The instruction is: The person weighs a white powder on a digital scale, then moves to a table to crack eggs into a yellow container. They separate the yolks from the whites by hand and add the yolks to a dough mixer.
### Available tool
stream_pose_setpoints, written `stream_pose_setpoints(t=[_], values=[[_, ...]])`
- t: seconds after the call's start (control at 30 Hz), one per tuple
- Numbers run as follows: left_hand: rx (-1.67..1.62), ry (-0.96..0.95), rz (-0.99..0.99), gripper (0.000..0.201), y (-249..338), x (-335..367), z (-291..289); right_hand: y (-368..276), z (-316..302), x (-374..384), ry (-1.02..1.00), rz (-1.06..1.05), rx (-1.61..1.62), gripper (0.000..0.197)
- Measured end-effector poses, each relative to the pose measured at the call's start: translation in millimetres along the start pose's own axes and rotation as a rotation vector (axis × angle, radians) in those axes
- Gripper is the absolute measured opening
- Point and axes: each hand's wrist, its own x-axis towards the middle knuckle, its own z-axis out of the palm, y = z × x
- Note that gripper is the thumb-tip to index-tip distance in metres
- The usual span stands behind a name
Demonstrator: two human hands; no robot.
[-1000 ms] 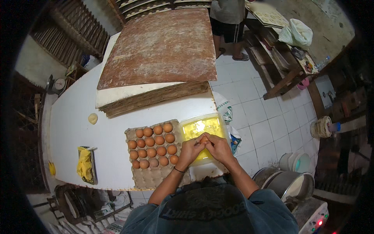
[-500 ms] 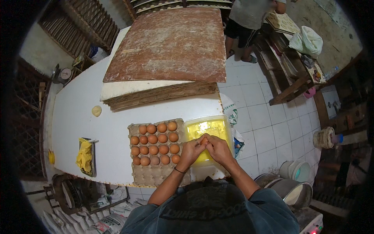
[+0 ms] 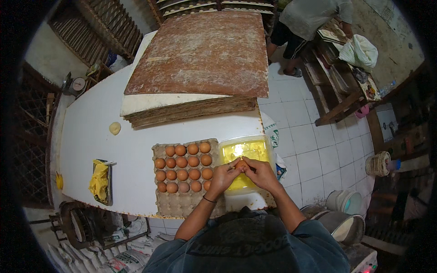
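A brown egg (image 3: pixel 241 165) is pinched between the fingertips of my left hand (image 3: pixel 225 176) and my right hand (image 3: pixel 260 173), thumbs side by side on it. Both hands hover over a clear plastic tub (image 3: pixel 221 154) containing yellow liquid (image 3: pixel 248 149). Whether the shell is cracked is hard to make out. Left of the tub lies a grey cardboard egg tray (image 3: pixel 170 208) with several rows of brown eggs (image 3: pixel 182 162) in its far part; its nearest cups hold none. My left forearm crosses the tray's right edge.
Beyond the tray, floury boards (image 3: pixel 195 54) are stacked on the white table (image 3: pixel 91 136). A dough piece (image 3: pixel 114 128) and a dish of yellow fat (image 3: pixel 99 179) sit at left. Metal pots (image 3: pixel 341 225) stand at lower right. Another person (image 3: pixel 307 22) works at a shelf.
My hands stay together on the egg above the tub, with little visible movement. The view has shifted slightly. The other person has leaned farther right, over the shelf.
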Motion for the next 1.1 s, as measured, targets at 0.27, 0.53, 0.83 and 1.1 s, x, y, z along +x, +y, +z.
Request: stream_pose_setpoints(t=[0.27, 0.53, 0.83, 1.1], values=[[-0.049, -0.143, -0.094, 0.035, 5.6, -1.2, -7.0, -16.5, -6.5, 0.9, -0.037, 0.042, 0.006, 0.031], [-0.255, -0.175, -0.128, 0.032, 19.1, -2.5, -9.6, -24.7, -12.8, 1.8, -0.044, 0.188, -0.048, 0.034], [-0.391, -0.223, -0.153, 0.033, 21.3, -2.0, -9.8, -8.8, -13.9, 1.2, -0.068, 0.303, 0.018, 0.037], [-0.388, -0.244, -0.197, 0.033, 33.8, -3.4, -14.7, -7.7, -16.3, -0.5, -0.069, 0.284, 0.071, 0.034]])
